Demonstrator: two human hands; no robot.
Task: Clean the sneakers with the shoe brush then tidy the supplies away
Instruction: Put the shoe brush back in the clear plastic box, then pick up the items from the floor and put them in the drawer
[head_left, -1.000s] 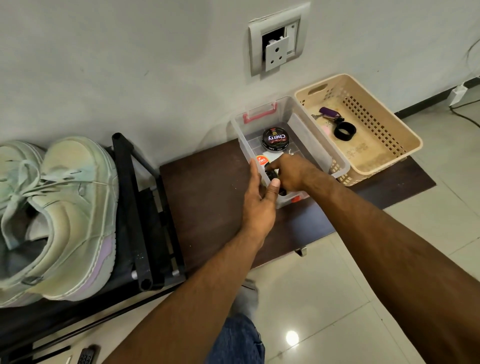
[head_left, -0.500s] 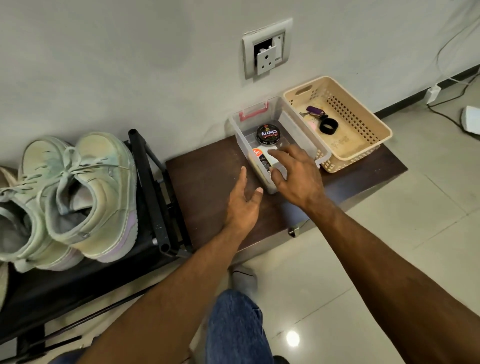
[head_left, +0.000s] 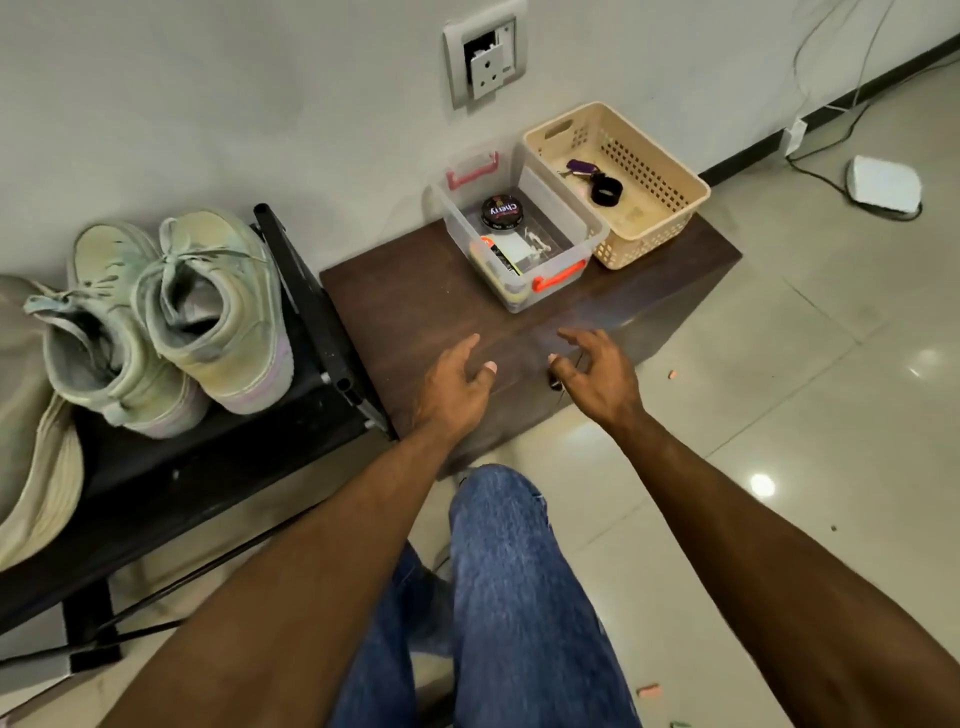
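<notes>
Two pale green sneakers stand side by side on a black shoe rack at the left. A clear plastic box with orange handles sits on a dark wooden board by the wall. Inside it lie a round black polish tin and a brush-like item along the near left side. My left hand and my right hand hover over the board's near edge, both empty with fingers apart, well short of the box.
A beige perforated basket holding keys and a black ring stands right of the clear box. A wall socket is above. Cables and a white device lie on the tiled floor at right. My jeans-clad leg is below.
Both hands have let go of the box's contents and drawn back toward me, from the box's rim to the board's near edge. The view has pulled back.
</notes>
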